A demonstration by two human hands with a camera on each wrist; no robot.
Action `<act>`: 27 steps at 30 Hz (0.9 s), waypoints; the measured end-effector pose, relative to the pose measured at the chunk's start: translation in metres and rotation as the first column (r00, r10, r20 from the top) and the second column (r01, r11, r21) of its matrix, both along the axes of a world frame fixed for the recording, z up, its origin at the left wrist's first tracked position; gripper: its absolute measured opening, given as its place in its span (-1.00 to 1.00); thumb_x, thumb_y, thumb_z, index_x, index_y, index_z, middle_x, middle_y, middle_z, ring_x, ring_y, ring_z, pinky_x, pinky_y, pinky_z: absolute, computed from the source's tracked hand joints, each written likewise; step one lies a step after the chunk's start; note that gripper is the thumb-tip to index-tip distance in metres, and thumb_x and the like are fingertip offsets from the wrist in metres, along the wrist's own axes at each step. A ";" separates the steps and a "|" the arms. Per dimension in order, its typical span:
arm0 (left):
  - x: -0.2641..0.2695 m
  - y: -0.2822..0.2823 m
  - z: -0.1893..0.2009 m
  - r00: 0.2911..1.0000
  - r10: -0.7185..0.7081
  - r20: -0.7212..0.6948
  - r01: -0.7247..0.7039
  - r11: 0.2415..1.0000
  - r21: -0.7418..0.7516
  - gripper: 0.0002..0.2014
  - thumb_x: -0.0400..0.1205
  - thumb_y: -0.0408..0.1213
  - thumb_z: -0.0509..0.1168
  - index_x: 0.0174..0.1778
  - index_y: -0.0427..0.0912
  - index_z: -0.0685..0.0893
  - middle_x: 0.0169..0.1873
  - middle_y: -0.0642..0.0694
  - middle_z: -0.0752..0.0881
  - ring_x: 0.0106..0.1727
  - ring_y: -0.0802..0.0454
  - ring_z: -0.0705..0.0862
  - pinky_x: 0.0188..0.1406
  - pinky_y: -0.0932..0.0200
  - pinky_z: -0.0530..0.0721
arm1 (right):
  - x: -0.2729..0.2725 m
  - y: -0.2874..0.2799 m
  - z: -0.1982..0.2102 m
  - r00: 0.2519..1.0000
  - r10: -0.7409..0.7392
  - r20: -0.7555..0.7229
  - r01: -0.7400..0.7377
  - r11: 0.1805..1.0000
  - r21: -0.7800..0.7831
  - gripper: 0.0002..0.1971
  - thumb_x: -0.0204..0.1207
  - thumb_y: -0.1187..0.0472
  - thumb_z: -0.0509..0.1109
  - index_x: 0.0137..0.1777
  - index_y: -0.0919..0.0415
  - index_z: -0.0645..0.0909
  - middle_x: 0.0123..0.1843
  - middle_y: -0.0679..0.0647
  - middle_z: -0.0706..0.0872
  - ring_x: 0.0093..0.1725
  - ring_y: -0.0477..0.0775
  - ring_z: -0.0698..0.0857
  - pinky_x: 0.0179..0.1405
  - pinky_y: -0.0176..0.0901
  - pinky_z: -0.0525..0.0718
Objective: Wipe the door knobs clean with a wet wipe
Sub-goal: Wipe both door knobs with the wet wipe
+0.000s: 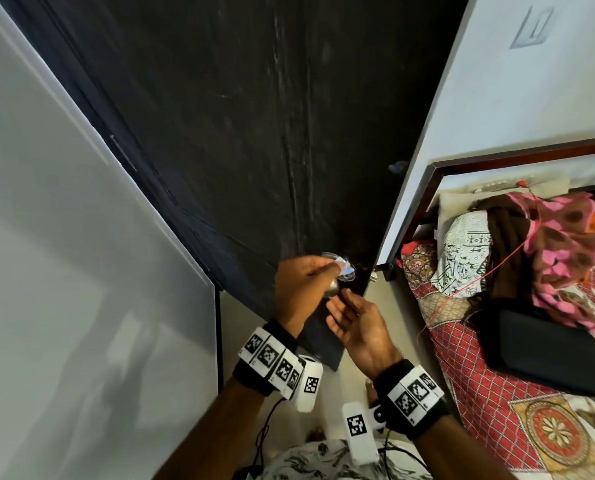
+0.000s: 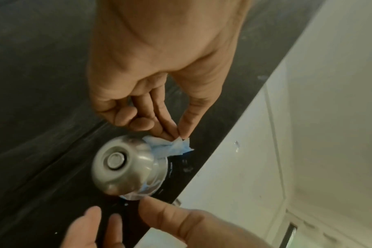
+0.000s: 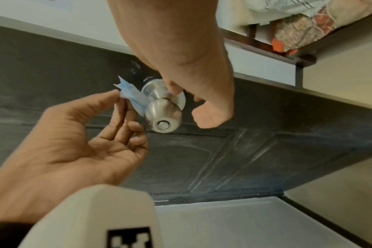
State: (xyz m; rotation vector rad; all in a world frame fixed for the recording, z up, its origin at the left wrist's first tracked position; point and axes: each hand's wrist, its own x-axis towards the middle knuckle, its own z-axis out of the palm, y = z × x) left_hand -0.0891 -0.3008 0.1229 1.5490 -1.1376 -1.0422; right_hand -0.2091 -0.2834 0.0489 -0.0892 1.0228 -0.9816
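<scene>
Your left hand (image 2: 151, 70) has its thumb and first fingers (image 2: 186, 120) pinched on one end of the blue wet wipe (image 2: 170, 146), which loops behind the neck of the steel door knob (image 2: 121, 165). Your right hand (image 1: 356, 323) sits just under the knob, fingers loose and gripping nothing, thumb about touching the wipe's lower edge. The knob's on the black door (image 1: 254, 133), near its edge, with a bed (image 1: 497, 358) off to your right.
</scene>
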 end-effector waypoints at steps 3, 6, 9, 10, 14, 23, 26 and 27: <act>0.003 0.002 0.002 0.987 0.017 -0.158 -0.015 1.000 0.009 -0.92 0.62 -0.45 0.49 -0.04 -0.29 0.90 -0.43 0.12 0.84 -0.36 0.34 0.77 -0.25 0.42 0.67 | -0.011 0.009 0.013 0.994 -0.018 -0.106 0.006 0.994 -0.111 -0.77 0.76 0.09 0.33 0.25 0.18 0.71 0.02 0.09 0.77 -0.11 -0.01 0.72 -0.06 -0.13 0.63; 0.002 0.004 -0.001 0.984 -0.008 -0.180 0.008 1.000 0.000 -0.89 0.65 -0.50 0.44 0.00 -0.35 0.87 -0.55 0.22 0.76 -0.47 0.42 0.68 -0.40 0.58 0.50 | -0.021 0.012 0.031 0.990 0.079 -0.119 -0.101 0.977 -0.190 -0.62 0.76 -0.06 0.30 0.21 0.25 0.76 0.02 0.15 0.86 -0.16 0.00 0.78 -0.16 -0.17 0.69; 0.003 0.008 -0.006 0.986 -0.041 -0.164 0.042 0.999 0.001 -0.89 0.65 -0.47 0.45 -0.03 -0.25 0.88 -0.43 0.20 0.82 -0.37 0.42 0.73 -0.34 0.57 0.54 | -0.026 0.014 0.041 0.986 0.116 -0.123 -0.142 0.964 -0.225 -0.57 0.75 -0.08 0.32 0.28 0.29 0.75 0.18 0.25 0.87 0.02 0.11 0.85 -0.10 -0.16 0.80; 0.003 0.010 -0.007 0.986 -0.056 -0.157 0.056 0.998 -0.004 -0.88 0.65 -0.46 0.45 -0.03 -0.21 0.88 -0.36 0.18 0.85 -0.30 0.40 0.76 -0.28 0.55 0.58 | -0.027 0.015 0.043 0.990 0.102 -0.102 -0.124 0.965 -0.232 -0.59 0.74 -0.05 0.33 0.29 0.29 0.74 0.21 0.28 0.86 0.08 0.14 0.85 -0.07 -0.16 0.82; 0.005 0.019 -0.013 0.982 -0.130 -0.135 0.123 0.991 -0.057 -0.80 0.64 -0.45 0.49 -0.06 -0.01 0.87 -0.15 0.05 0.91 -0.03 0.15 0.88 0.03 0.32 0.77 | -0.034 0.016 0.041 0.999 0.027 0.047 -0.017 0.977 -0.213 -0.63 0.72 0.16 0.42 0.40 0.39 0.68 0.27 0.36 0.82 0.15 0.14 0.87 0.06 -0.16 0.86; 0.014 0.025 -0.029 0.974 -0.060 0.217 0.105 0.974 -0.200 -0.87 0.55 -0.27 0.58 0.00 -0.03 0.90 -0.08 0.18 0.88 -0.06 0.17 0.81 -0.07 0.19 0.75 | -0.030 0.017 0.036 0.985 -0.010 0.170 0.020 0.998 -0.054 -0.56 0.51 0.34 0.52 0.38 0.45 0.67 0.08 0.29 0.87 -0.10 0.07 0.89 0.09 -0.09 0.86; 0.020 0.020 -0.034 0.945 0.052 0.324 0.017 0.978 -0.208 -0.78 0.54 -0.14 0.58 0.09 0.09 0.83 -0.01 0.24 0.81 0.00 0.16 0.68 -0.07 0.26 0.64 | -0.029 0.017 0.030 0.987 -0.037 0.157 0.035 0.999 0.015 -0.58 0.57 0.30 0.52 0.42 0.36 0.67 0.22 0.28 0.85 -0.02 0.08 0.86 0.10 -0.08 0.85; 0.021 0.017 -0.035 0.938 0.052 0.344 0.009 0.985 -0.175 -0.73 0.55 -0.12 0.58 0.16 0.08 0.80 0.05 0.21 0.78 0.04 0.18 0.66 -0.04 0.30 0.60 | -0.029 0.016 0.029 0.987 -0.045 0.153 0.041 0.999 0.029 -0.59 0.59 0.28 0.52 0.43 0.33 0.67 0.26 0.27 0.84 0.02 0.08 0.86 0.08 -0.09 0.86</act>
